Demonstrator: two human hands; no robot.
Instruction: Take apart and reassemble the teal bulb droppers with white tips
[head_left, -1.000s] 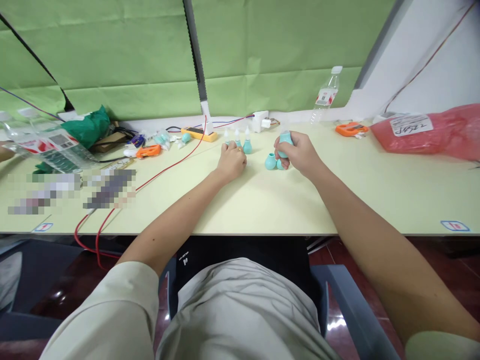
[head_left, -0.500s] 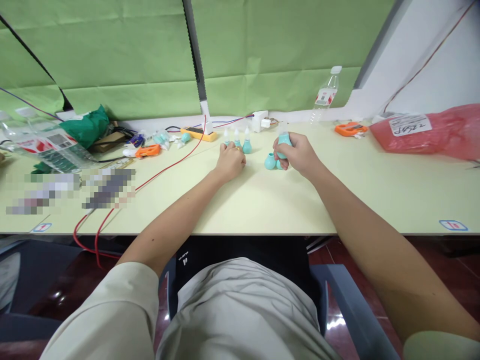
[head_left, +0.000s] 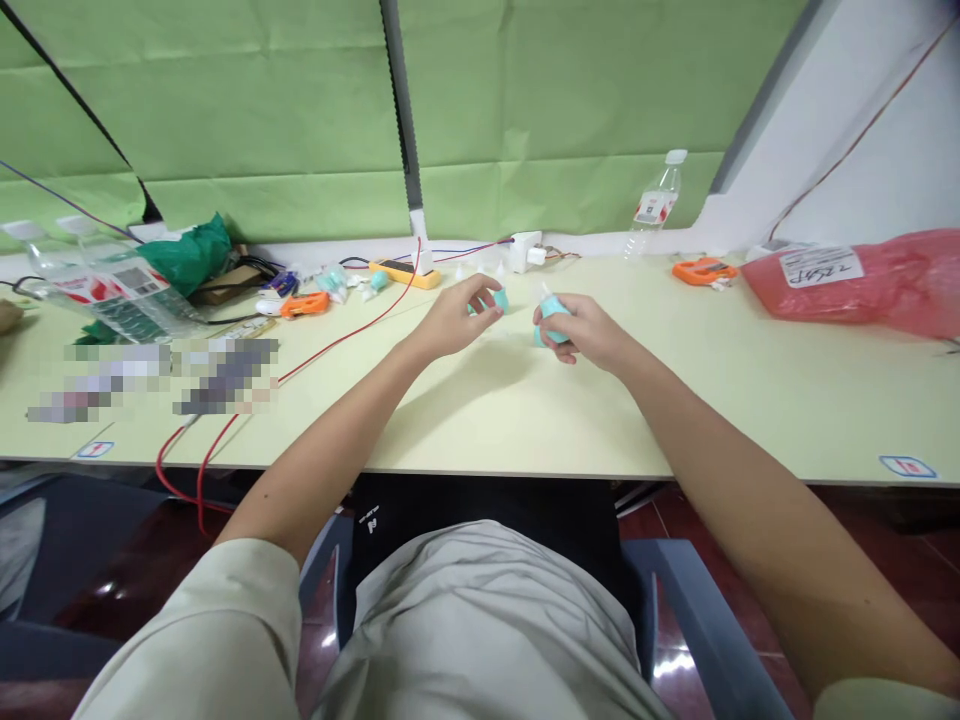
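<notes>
My right hand [head_left: 592,330] is closed around a teal nasal aspirator [head_left: 553,318], its pale tip pointing up and leaning left. Partly hidden under that hand, another teal bulb [head_left: 538,338] rests on the table. My left hand [head_left: 463,315] hovers just above the tabletop with thumb and fingers apart, and nothing shows between them. Behind its fingertips stand teal aspirators with clear tips [head_left: 502,297], mostly covered by the hand. Something small and clear [head_left: 504,336] lies on the table between the hands, too faint to make out.
A yellow multimeter [head_left: 405,274], a white plug adapter [head_left: 525,252] and a water bottle [head_left: 655,205] line the back. Orange tools [head_left: 703,270] and a red bag [head_left: 855,285] lie right. Bottles [head_left: 120,285], a green bag [head_left: 191,255] and a red cable [head_left: 341,335] occupy the left.
My left hand has lifted off the table and its fingers have spread. My right hand has come lower, and the aspirator in it now tilts left with its tip showing.
</notes>
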